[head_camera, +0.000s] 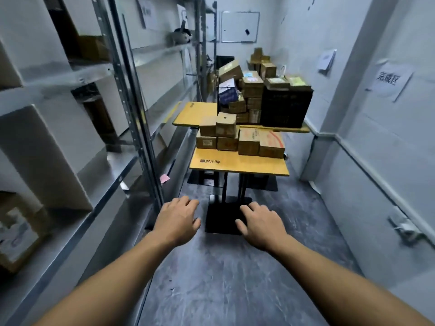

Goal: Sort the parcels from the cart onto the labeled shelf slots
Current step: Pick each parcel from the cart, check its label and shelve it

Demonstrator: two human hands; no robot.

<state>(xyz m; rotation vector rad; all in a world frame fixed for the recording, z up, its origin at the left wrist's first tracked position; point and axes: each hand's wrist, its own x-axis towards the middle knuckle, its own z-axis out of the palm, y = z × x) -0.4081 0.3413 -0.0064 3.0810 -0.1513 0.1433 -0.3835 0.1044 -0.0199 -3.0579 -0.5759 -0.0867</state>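
Two empty hands, no parcel held. Far left: a metal shelf rack (131,95) runs along the aisle, and some slots hold cartons (18,234). Slot labels are unreadable here, though a pink note (164,178) sits on a lower shelf edge. The left hand (177,220) reaches forward over the floor, palm down, fingers loosely spread, gripping nothing. Centre, ahead of both hands and well apart from them: brown parcels (240,140) stacked two high on the near yellow-topped stand (237,164), which I take to be the cart. A larger pile (253,90) and a black crate (286,107) sit on the stand behind. The right hand (261,225) mirrors the left, fingers relaxed, nothing in it. The right wall carries a paper sign (388,78). Judged step: approach for a pickup. Next move calls for closing on the near stack, lifting a top parcel, reading its label, then turning left to the matching slot.
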